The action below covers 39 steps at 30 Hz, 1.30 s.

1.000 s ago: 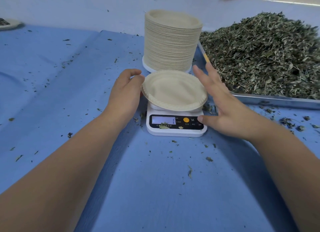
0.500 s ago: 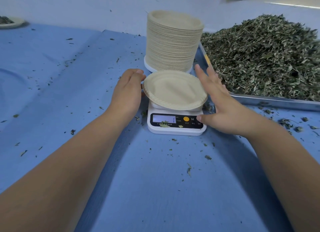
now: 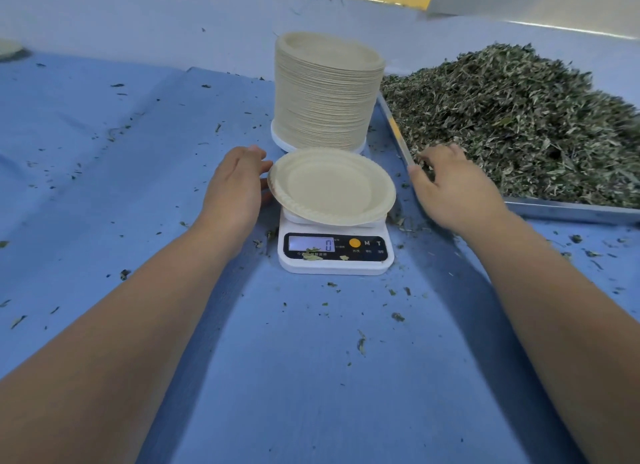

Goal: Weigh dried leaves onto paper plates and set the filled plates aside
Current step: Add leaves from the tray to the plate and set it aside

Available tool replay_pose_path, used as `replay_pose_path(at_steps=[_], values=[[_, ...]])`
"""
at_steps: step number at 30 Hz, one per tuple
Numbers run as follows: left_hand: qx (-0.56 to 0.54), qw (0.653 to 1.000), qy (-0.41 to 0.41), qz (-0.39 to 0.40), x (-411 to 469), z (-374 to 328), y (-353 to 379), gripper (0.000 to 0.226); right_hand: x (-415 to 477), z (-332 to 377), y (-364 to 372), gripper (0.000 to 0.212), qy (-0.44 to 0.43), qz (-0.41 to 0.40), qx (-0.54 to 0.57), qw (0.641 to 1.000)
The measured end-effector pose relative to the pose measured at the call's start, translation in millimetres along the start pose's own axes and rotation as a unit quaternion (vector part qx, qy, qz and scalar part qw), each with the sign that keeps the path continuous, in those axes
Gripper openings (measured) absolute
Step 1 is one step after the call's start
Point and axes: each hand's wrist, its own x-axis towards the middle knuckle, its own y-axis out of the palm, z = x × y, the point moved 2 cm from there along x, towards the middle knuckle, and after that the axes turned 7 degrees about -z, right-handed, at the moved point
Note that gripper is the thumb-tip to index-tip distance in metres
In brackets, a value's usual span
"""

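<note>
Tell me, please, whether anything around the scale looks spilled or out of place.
Yes. Leaf bits lie on the front panel of the scale, overlapping the lower edge of its display, and more crumbs are strewn over the blue cloth around it, mostly on the tray side.

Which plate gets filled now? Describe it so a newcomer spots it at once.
Start at the tall stack of beige paper plates in the middle of the blue table. Directly in front of it sits a small white digital scale, with one empty beige paper plate lying on top. Unlike its stacked neighbours, it lies alone.
</note>
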Motion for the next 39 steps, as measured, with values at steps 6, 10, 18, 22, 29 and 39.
replay_pose_path(at_steps=[6,10,18,22,29,39], values=[[0.003,1.000,-0.008,0.001,2.1,0.0,-1.5,0.021,51.5,-11.5,17.8,0.084,0.084,0.157,-0.054,0.983],[0.041,0.999,0.019,-0.001,1.2,1.5,0.2,0.020,67.2,-22.4,19.0,0.078,0.106,0.134,-0.146,0.974],[-0.003,1.000,0.016,0.000,1.1,2.0,0.3,0.020,68.7,-16.4,17.7,0.063,0.082,0.225,-0.173,0.955],[0.005,0.999,0.032,-0.002,0.3,1.8,-0.5,0.021,66.4,-11.0,6.7,0.051,0.082,0.241,-0.141,0.957],[0.014,0.999,0.048,-0.010,-1.1,1.0,-0.7,0.021,57.2,-7.7,-22.4,0.021,0.018,0.095,-0.072,0.993],[-0.010,0.999,0.032,-0.016,-2.5,-1.2,-2.4,0.019,72.3,-23.6,17.1,0.053,-0.002,0.255,-0.154,0.955]])
